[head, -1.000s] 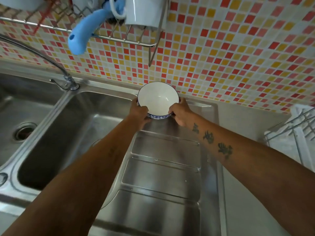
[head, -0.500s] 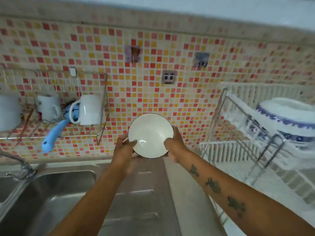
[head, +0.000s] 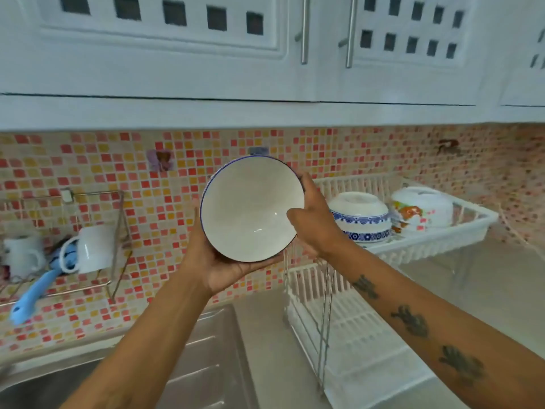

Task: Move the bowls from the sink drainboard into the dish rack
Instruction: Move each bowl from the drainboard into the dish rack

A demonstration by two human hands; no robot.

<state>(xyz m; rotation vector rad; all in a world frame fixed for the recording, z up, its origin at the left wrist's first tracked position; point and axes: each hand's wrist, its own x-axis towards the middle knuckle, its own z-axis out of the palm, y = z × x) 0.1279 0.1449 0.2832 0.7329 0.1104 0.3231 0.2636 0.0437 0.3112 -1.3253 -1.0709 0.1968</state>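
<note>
Fingers of the left hand [head: 219, 268] cup the white bowl [head: 252, 208] from beneath, and the right hand [head: 314, 222] clasps its rim at three o'clock, so both hands are closed on it. It is held in the air at the centre of the view, tipped so its open mouth faces the camera, well clear of the steel drainboard [head: 203, 358] down at six o'clock. From the bowl, the dish rack [head: 436, 245] lies at three to four o'clock, and the right hand is the nearer one to it. Its upper tier already carries a blue-patterned bowl [head: 359, 221], mouth down, and a flowered bowl [head: 421, 211] beside that. My judgement: the bowl must travel rightward and turn over to land beside them, or go to the lower tier [head: 354, 335] at five o'clock.
</note>
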